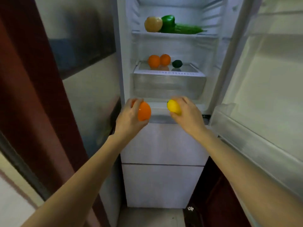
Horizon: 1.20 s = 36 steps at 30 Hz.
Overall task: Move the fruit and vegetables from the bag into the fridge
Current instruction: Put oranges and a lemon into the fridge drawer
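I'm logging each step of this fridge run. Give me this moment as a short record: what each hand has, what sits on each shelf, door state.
left hand: grips an orange
right hand: grips a lemon
upper shelf: yellowish round fruit, green bell pepper, cucumber
lower shelf: two oranges, dark green round fruit
fridge door: open, at right

The room is dim and the picture soft throughout, with the brightest light inside the open fridge [170,46], washing its white walls pale. The wide lens bends the fridge door [262,89] and the wall at the edges, and the left side smears into blur.
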{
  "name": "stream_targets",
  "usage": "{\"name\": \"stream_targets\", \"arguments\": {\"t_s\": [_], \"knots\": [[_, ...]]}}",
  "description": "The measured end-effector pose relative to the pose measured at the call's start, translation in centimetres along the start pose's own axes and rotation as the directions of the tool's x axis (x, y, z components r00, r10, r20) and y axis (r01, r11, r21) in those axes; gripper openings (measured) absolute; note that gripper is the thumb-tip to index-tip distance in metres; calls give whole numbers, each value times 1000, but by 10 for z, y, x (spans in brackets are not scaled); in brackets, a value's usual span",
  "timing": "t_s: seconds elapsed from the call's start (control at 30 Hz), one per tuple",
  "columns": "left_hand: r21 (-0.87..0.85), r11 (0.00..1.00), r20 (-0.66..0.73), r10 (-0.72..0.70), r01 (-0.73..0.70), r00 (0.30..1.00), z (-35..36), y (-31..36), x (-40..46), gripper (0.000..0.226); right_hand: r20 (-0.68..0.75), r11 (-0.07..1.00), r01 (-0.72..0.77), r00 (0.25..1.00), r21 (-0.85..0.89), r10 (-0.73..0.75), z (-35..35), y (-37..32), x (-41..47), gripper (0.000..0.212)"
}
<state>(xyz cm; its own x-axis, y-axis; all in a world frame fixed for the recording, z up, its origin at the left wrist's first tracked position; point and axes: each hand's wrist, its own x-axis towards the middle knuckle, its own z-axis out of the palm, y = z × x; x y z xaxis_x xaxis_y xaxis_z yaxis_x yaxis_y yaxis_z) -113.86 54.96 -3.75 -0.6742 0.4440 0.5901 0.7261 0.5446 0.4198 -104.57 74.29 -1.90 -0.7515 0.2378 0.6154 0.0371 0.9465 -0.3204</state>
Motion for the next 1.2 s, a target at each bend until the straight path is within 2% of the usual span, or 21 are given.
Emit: {"name": "stream_targets", "arguments": {"t_s": [0.17, 0.33, 0.47, 0.6, 0.73, 0.87, 0.93, 1.07, 1.2], "knots": [[30, 998, 13, 55, -56, 998, 30, 4, 88, 75, -70, 998, 44, 997, 49, -40, 13, 35, 88, 46], [25, 992, -83, 124, -122, 989, 60, 3, 178, 73, -113, 994, 30, 993, 101, -19, 29, 69, 188, 43], [35, 988, -120, 152, -149, 981, 86, 0, 237, 73, -102, 998, 49, 994, 45, -44, 44, 92, 246, 46], [17, 987, -117, 160, -159, 980, 111, -3, 282, 72, -87, 999, 52, 995, 15, -51, 59, 116, 283, 41], [-13, 990, -71, 138, -139, 988, 135, -5, 319, 76, -28, 999, -24, 999, -31, 23, 71, 145, 308, 46], [-95, 987, -13, 130, -130, 991, 158, -3, 354, 69, -1, 991, -64, 998, -117, 65, 71, 165, 334, 46], [-60, 991, 15, 120, -119, 993, 166, -5, 370, 69, 29, 982, -97, 994, -163, 103, 73, 174, 347, 49], [-93, 974, -30, 206, -208, 978, 180, -24, 391, 64, 9, 973, -153, 988, -172, 156, 82, 196, 368, 51], [-168, 965, 55, 214, -202, 975, 187, -34, 405, 63, 6, 965, -208, 977, -159, 212, 92, 214, 383, 52]]}}
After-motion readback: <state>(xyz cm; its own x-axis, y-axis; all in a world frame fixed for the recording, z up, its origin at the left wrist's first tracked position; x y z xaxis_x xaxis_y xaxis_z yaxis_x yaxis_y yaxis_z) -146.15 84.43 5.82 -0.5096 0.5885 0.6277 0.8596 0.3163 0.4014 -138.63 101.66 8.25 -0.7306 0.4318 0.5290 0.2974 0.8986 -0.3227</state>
